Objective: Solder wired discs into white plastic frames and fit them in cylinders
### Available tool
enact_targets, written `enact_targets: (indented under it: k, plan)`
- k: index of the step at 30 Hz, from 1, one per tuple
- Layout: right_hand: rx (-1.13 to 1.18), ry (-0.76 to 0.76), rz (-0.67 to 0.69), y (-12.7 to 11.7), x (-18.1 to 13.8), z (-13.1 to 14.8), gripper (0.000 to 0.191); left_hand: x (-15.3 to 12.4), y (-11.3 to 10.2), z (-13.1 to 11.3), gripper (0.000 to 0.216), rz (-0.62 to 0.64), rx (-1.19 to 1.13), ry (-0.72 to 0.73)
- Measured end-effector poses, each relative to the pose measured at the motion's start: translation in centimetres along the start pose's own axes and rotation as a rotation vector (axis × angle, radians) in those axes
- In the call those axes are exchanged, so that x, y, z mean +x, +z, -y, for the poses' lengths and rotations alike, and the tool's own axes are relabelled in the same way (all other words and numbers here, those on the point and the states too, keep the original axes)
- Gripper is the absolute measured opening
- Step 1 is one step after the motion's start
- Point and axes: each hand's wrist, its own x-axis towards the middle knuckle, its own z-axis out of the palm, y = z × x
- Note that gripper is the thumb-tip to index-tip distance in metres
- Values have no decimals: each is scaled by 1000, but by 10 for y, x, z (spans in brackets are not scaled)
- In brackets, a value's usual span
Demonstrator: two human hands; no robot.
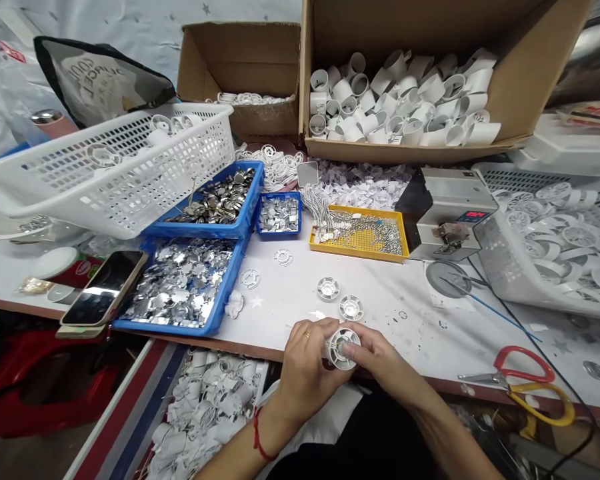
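My left hand (304, 370) and my right hand (376, 357) meet at the table's front edge, both pinched on one small white round plastic wheel (343, 347) with a metal piece at its centre. My left wrist wears a red string, and a ring shows on one left finger. Two more white wheels (329, 288) (351, 307) lie on the table just beyond my hands. Flat white rings (283, 257) lie further back.
Blue trays of metal parts (180, 283) (219, 198) and a phone (104, 287) sit to the left. A yellow tray (360, 232), a grey machine (447, 212), red-handled scissors (525, 377), white baskets (115, 167) and cardboard boxes (405, 80) of white plastic parts surround the table.
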Motion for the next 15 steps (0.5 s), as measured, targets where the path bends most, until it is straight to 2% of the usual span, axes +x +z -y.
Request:
enact_targets:
  k: [2,9,15]
  plan:
    - [62,-12,86,2,2,0,37,1,-4,-4,37,25,-37,-20]
    - [60,46,-13,8,1,2,37,-2,-10,-6,42,110,-200,-137]
    - [17,73,29,11,8,6,25,-9,-8,7,48,130,-194,-83]
